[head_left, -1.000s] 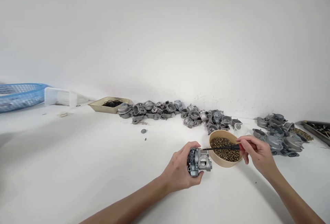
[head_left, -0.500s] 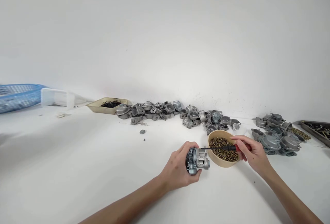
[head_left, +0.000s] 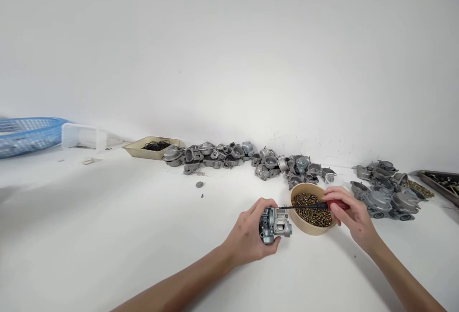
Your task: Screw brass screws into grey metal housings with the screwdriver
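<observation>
My left hand (head_left: pixel 248 232) is wrapped round a grey metal carburetor (head_left: pixel 282 226), holding it just above the white table. A red-handled screwdriver (head_left: pixel 304 206) lies level in the fingers of my right hand (head_left: pixel 355 214). Its black shaft points left, and the tip meets a small brass screw (head_left: pixel 278 208) at the carburetor's upper edge. Below the shaft stands a round tan bowl (head_left: pixel 311 229) full of brass screws, beside the carburetor. How deep the screw sits cannot be made out.
Heaps of grey carburetor parts (head_left: pixel 215 155) line the wall, with more metal castings (head_left: pixel 385 197) at the right. A dark tray (head_left: pixel 442 183) stands far right. Leftward are a beige tray (head_left: pixel 138 151) of black rings, a white plastic container (head_left: pixel 79 137) and a blue basket (head_left: pixel 32 147).
The fingers of my right hand have shifted on the screwdriver's handle and are more spread around it. The carburetor stays in my left hand, and the screwdriver tip remains at the same screw.
</observation>
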`<state>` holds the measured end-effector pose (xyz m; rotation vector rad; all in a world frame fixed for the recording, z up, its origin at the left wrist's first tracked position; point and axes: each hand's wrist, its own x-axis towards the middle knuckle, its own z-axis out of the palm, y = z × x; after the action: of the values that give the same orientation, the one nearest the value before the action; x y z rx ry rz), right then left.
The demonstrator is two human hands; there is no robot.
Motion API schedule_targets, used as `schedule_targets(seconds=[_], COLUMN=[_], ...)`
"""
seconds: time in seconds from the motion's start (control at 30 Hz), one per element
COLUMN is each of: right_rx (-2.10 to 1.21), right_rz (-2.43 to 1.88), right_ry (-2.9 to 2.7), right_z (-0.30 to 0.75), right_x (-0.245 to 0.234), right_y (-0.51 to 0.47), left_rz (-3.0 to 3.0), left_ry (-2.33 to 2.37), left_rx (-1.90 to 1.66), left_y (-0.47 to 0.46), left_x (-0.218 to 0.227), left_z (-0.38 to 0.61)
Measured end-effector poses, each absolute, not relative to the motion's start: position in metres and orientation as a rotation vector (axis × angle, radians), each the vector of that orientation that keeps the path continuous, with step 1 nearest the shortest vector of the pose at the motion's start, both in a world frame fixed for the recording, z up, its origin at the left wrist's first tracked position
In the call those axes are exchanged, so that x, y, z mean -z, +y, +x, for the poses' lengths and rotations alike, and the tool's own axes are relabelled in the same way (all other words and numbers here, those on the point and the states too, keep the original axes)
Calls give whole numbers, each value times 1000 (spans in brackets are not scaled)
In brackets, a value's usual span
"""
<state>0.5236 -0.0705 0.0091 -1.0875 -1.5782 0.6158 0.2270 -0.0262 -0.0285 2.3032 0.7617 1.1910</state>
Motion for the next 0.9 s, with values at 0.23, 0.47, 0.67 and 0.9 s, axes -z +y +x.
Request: schedule_targets(seconds=[0.23, 0.47, 0.67, 0.9], right_rx=[-749, -731, -708, -620], right_rz=[-1220, -1064, -1291, -1086], right_ry=[-1469, -1577, -1518, -1609], right_z=[525, 526, 526, 529], right_x=[-9, -11, -7, -10], right_y=[-68, -70, -69, -69], left_rz=[2333, 2314, 2314, 2327], left_ry=[746, 760, 759, 767], left_rx=[-1164, -1165, -1182, -1152], left_y=[-28, -27, -25, -28], left_x=[29, 30, 31, 29], left_z=[227, 227, 228, 228])
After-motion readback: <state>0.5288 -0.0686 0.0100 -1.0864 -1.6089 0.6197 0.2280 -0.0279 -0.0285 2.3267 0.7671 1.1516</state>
